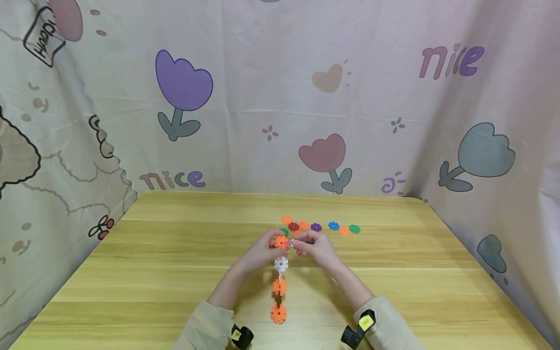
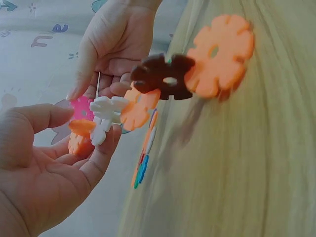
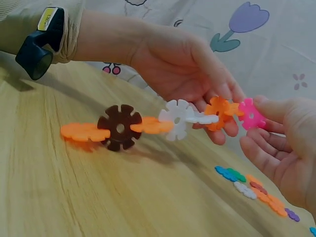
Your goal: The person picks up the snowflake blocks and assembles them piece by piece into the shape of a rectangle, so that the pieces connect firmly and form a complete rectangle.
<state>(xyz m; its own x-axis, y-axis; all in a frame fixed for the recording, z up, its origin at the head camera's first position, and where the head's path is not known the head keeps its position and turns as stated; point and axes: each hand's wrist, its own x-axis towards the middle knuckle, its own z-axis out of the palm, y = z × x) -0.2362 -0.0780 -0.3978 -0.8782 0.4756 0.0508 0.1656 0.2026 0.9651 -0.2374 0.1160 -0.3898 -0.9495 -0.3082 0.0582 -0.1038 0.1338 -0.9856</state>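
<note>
A chain of flower-shaped notched plastic discs, slotted together, stretches over the wooden table. Its near end is an orange disc [image 1: 278,314]; a brown disc [image 3: 120,128], a second orange disc [image 1: 279,287] and white discs [image 1: 281,264] follow. My left hand [image 1: 261,250] grips the far part of the chain around another orange disc [image 3: 217,112]. Between the thumb and fingers of my right hand [image 1: 318,248] is a pink disc [image 3: 252,114], which meets that orange end. Fingers partly hide the joint.
Behind the hands, loose discs lie in a rough row, among them a purple disc [image 1: 316,227], a blue disc [image 1: 334,226] and a green disc [image 1: 355,229]. A printed cloth [image 1: 262,97] hangs around the wooden table [image 1: 153,282].
</note>
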